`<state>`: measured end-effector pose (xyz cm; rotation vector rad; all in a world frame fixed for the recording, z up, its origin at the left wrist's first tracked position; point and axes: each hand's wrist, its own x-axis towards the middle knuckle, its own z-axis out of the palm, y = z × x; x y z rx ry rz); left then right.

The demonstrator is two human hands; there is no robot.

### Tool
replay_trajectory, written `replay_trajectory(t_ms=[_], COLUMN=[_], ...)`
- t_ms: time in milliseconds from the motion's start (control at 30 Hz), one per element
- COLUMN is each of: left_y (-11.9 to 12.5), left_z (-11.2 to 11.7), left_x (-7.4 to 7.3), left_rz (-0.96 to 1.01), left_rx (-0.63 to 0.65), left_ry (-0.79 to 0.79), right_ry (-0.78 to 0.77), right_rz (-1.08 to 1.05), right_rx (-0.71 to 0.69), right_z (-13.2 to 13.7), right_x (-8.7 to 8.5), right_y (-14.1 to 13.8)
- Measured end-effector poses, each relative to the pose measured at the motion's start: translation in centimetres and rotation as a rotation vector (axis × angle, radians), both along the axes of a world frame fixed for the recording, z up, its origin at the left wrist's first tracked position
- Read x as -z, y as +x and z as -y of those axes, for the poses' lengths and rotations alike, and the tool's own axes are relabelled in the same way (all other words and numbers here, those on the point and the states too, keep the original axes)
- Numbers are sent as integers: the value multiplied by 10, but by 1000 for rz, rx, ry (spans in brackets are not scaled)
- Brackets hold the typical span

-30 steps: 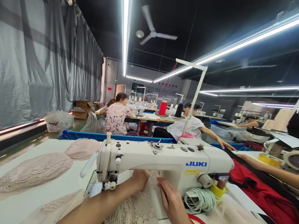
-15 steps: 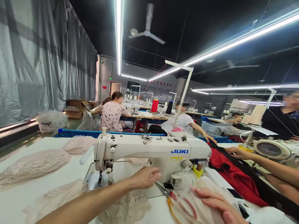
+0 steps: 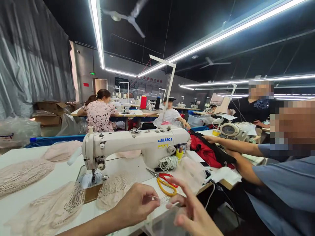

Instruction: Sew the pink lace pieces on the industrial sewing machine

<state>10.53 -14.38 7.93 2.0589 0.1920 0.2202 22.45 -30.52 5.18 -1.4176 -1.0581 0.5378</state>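
Note:
In front of the white sewing machine (image 3: pixel 133 141), my left hand (image 3: pixel 137 203) is closed in a pinch; a thin pale strand seems to show at its fingertips, too fine to name. Just to its right is my right hand (image 3: pixel 194 209), fingers apart, over a sheer pale material (image 3: pixel 163 223) whose kind I cannot tell. Scissors (image 3: pixel 167 186) with one red and one yellow handle lie beyond my hands. Beige lace fabric (image 3: pixel 114 190) lies by the needle, left of my left hand. A coil of white cord (image 3: pixel 168 163) rests against the machine's base.
More lace pieces (image 3: pixel 27 172) cover the table's left side. Sheer pale fabric (image 3: pixel 192 172) and a phone (image 3: pixel 205 164) lie at right. A co-worker's arms (image 3: pixel 236 147) reach over red and black fabric (image 3: pixel 201 150). Other people sit or stand beyond.
The view has turned right and down. My left hand has come back from the machine toward the table front, and my hands are now close together. The cord coil and scissors now lie clear of my right hand.

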Motion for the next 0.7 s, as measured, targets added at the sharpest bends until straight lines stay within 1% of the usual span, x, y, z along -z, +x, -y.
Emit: replay_trajectory(t_ms=[33, 67, 100, 167, 267, 367, 400, 467, 567, 700], left_y=[-6, -12, -17, -26, -38, -47, -49, -53, -60, -69], left_z=[2, 4, 5, 5, -2, -9, -11, -15, -19, -20], left_x=[-2, -3, -4, -3, 1, 6, 8, 12, 18, 22], left_rz=[2, 4, -4, -49, -136, -201, -238, -254, -213, -177], left_rx=[3, 3, -1, -25, -42, 21, 54, 88, 119, 74], left_ry=[125, 223, 285, 314, 206, -10, -110, -234, -314, -383], right_ry=[-83, -128, -163, -214, -277, -317, -328, -346, -388, -413], right_rz=[36, 51, 58, 83, 167, 232, 244, 263, 314, 353], right_rx=[-21, -34, -48, -66, -89, -115, -125, -137, -153, -167], right_z=[-6, -12, -18, -28, -30, -24, -22, -22, -25, -30], right_x=[3, 6, 8, 9, 4, 1, 2, 4, 8, 8], right_y=[-6, -12, -17, -24, -29, -30, -28, -24, -21, -26])
